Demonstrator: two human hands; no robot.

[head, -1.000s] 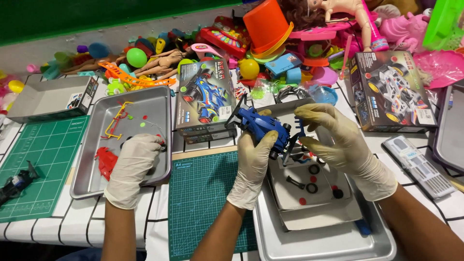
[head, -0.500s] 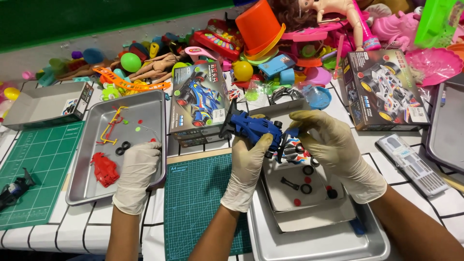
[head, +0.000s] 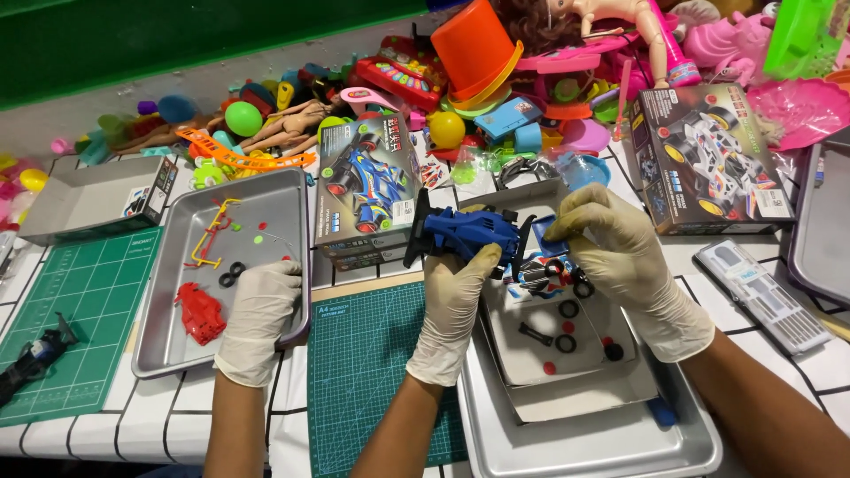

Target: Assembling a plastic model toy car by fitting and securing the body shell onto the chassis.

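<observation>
Head view looks down on a white tiled table (head: 801, 372) whose upper edge carries a heap of bright plastic toys (head: 496, 80), an orange bucket (head: 474, 44) topmost among them. Two steel trays come next in size: one at left centre (head: 266, 204) holding a yellow sprue (head: 211, 235), a red car shell (head: 200, 312) and two small black tyres (head: 232, 273); one at lower right (head: 620, 443) bearing a white open carton (head: 531, 341) with loose black and red small parts. A green cutting mat (head: 367, 372) lies at bottom centre and a second one (head: 84, 292) at left. At upper right we see a dark rectangular kit box (head: 708, 159) picturing a white racing car; at centre, upright and tilted, a grey box (head: 363, 186) picturing a blue car; at upper left an open grey carton (head: 88, 196).

Our gloved left hand (head: 456, 305) and right hand (head: 620, 257) meet at centre frame. We pinch the blue toy car body (head: 469, 230) with the left thumb and fingers closed on its underside, above the white carton. The right fingers curl against the car's rear end, touching it. A co-worker's gloved hand (head: 257, 314) rests flat on the left tray's near edge, fingers loosely together, beside the tyres.
</observation>
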